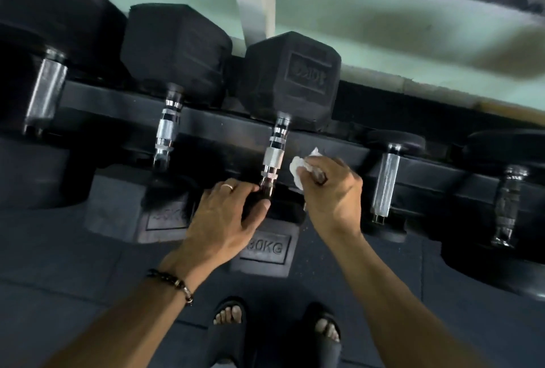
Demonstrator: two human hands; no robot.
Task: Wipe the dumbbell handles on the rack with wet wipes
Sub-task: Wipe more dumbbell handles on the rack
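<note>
Wiping scene: a person stood over a black dumbbell rack (339,158), both bare hands low at the middle of the view.
Left hand: the left hand (224,217) sat at 6 o'clock from the middle handle, fingers curled around that handle's near end, thumb tip pressed up beside it; a ring showed on one finger.
Right hand: the right hand (330,193) lay at 3 o'clock from the left hand, fingers bunched and clamped on a white wet wipe (302,165).
Wipe: crumpled, sticking out at 11 o'clock from the right fist, just beside the middle handle; whether it touched the steel could not be told.
Middle handle: the chrome handle (274,158) ran from a hex head marked 10KG at 12 o'clock down to a head stamped 30KG (267,248), partly hidden by the left hand.
Other handles: a second chrome handle (165,131) at 9 o'clock, a blurred one (45,93) farther the same way, and two more (386,182) (508,205) at 3 o'clock.
Wrist: a dark beaded bracelet (174,283) circled the left wrist.
Floor: dark mat, two feet in black sandals (227,326) at 6 o'clock.
</note>
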